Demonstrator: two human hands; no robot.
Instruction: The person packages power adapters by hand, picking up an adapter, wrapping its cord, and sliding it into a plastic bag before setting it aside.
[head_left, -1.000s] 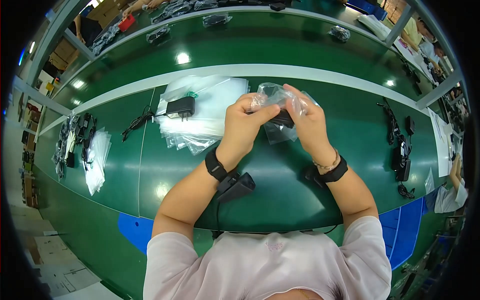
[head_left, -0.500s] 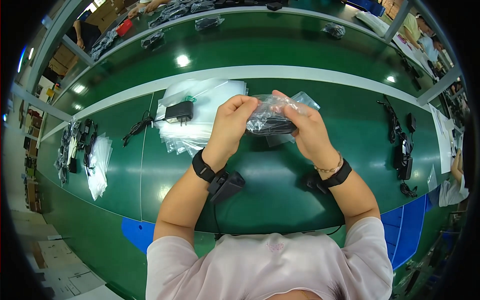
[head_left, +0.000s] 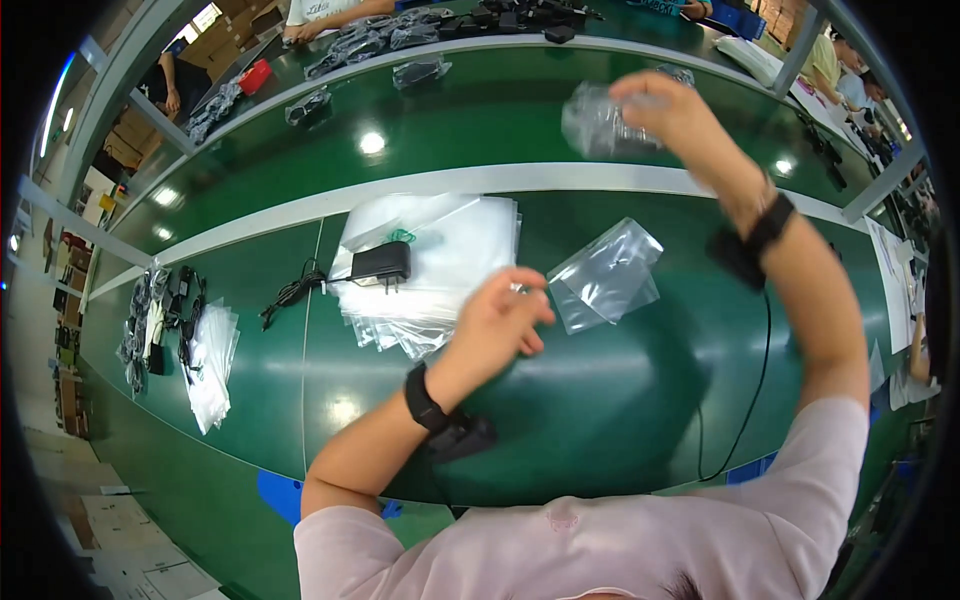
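Observation:
My right hand point(head_left: 668, 108) reaches far forward over the raised green surface. Its fingers grip a clear plastic bag point(head_left: 596, 125), blurred by motion; a dark item shows faintly inside. My left hand point(head_left: 500, 322) hovers with fingers apart and holds nothing, near the right edge of a stack of clear flat bags point(head_left: 465, 245). On that stack lies a black plug-in power adapter point(head_left: 380, 262) with its prongs toward me, its coiled cable point(head_left: 293, 292) trailing left. A couple of loose clear bags point(head_left: 606, 278) lie right of my left hand.
A pale rail point(head_left: 590, 177) separates my table from the green surface beyond. Bagged dark items point(head_left: 420, 72) lie there, with a heap point(head_left: 375, 40) behind. At left are black cables point(head_left: 185, 300) and another bag stack point(head_left: 211, 365). Other people work at the far side and right.
My right hand has carried the bag forward and right, over the rail. My left hand has let go of it and drawn back toward me, uncovering the loose bags.

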